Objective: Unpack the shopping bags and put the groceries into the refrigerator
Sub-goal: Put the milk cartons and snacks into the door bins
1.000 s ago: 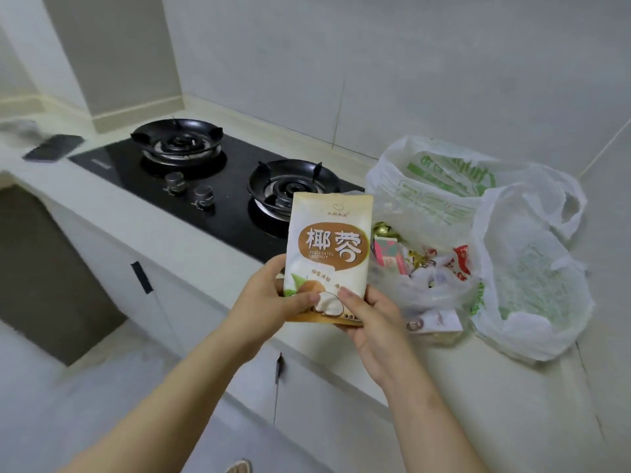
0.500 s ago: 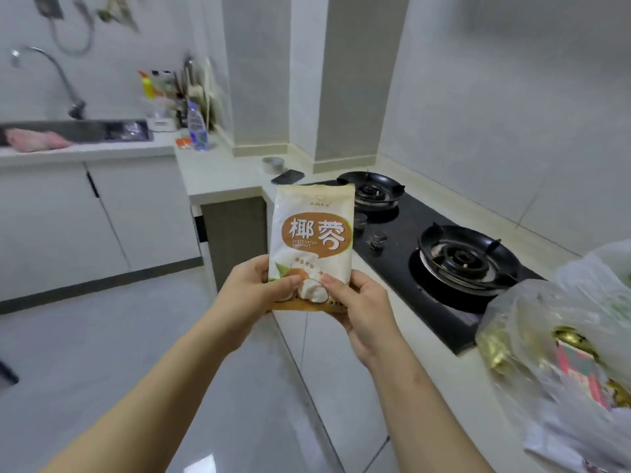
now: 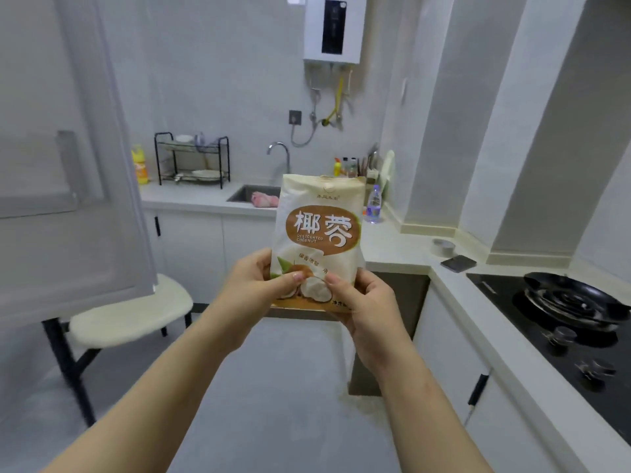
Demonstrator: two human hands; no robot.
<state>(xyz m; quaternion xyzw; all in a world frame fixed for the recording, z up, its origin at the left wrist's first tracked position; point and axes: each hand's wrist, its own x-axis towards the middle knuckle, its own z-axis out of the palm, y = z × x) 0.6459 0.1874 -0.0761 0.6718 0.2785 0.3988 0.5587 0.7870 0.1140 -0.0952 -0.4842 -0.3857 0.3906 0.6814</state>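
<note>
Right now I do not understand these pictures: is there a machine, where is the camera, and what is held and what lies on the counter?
There is no machine here. A person works with two bare hands, and every picture comes from one wide camera worn on the head, looking forward and down. That is why both arms enter from below. The left hand and right hand each pinch the lower part of a packet printed "desiccated coconut", held upright over the floor. On the counter at the right lie a tape roll and a dark flat thing, perhaps a phone, beside the stove. Further back stand a bottle and a sink with a pink cloth in it.
</note>
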